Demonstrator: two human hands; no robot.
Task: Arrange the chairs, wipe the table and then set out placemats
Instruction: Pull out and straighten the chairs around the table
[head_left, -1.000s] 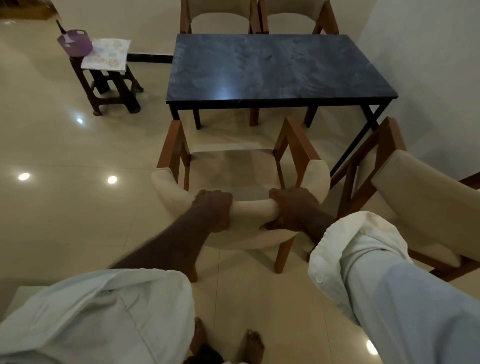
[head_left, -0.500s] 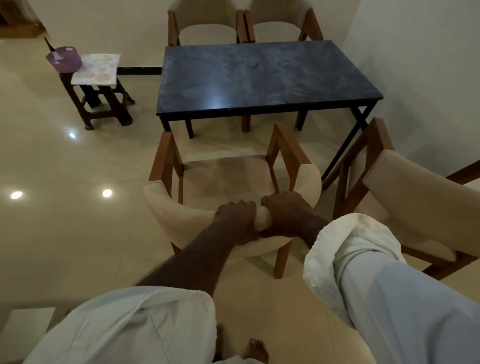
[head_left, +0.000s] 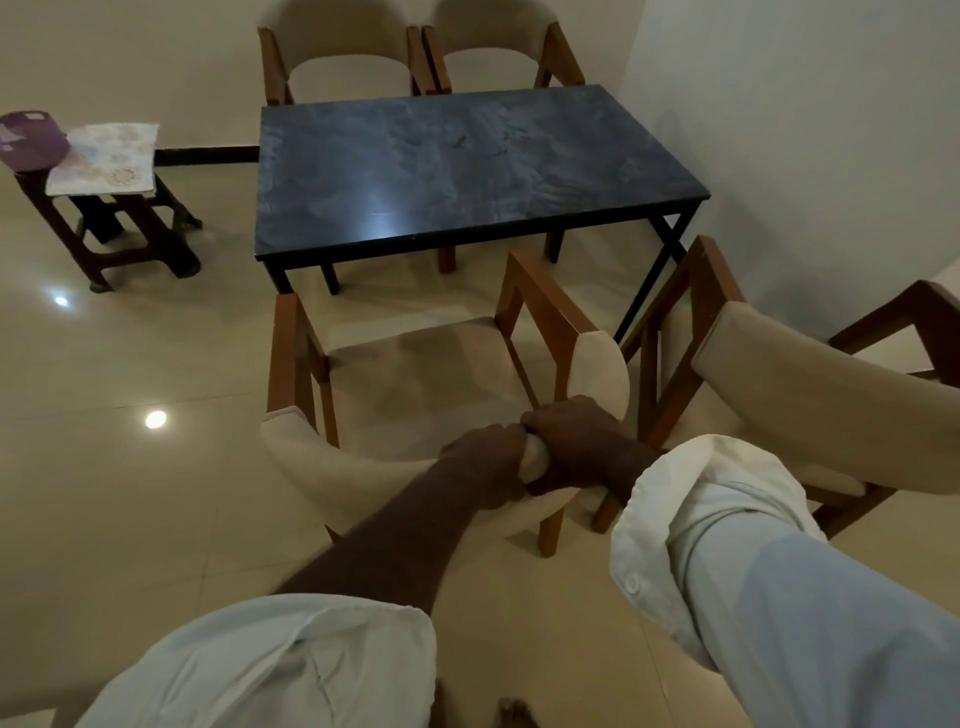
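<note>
glossy cream floor tiles (head_left: 130, 493) run under everything. far left of the fingers, a dark wooden stool (head_left: 130, 228) carries a purple basin (head_left: 31, 140) and patterned placemats (head_left: 104, 158), not yet laid out. ahead of the fingers stands the dark table (head_left: 467, 166), with the two far chairs (head_left: 343, 57) tucked at its far side. just beyond the knuckles sits the near armchair (head_left: 395, 374), its seat facing the table, near the edge but not under it.

the left hand (head_left: 483, 462) grips the top of its padded backrest (head_left: 332, 467), fingers curled over and pressed together. the right hand (head_left: 576, 441) grips just beside it, knuckles almost touching, fingers wrapped round the padding the same way. right of the fingers a second armchair (head_left: 805, 379) stands angled near the table's corner leg.

both grips sit right of the backrest's middle, so a push would likely swing the chair. sliding the left hand further left should steer it straight. push evenly, keep the right armrest off the neighbouring chair, and stop once the seat front meets the table edge.
</note>
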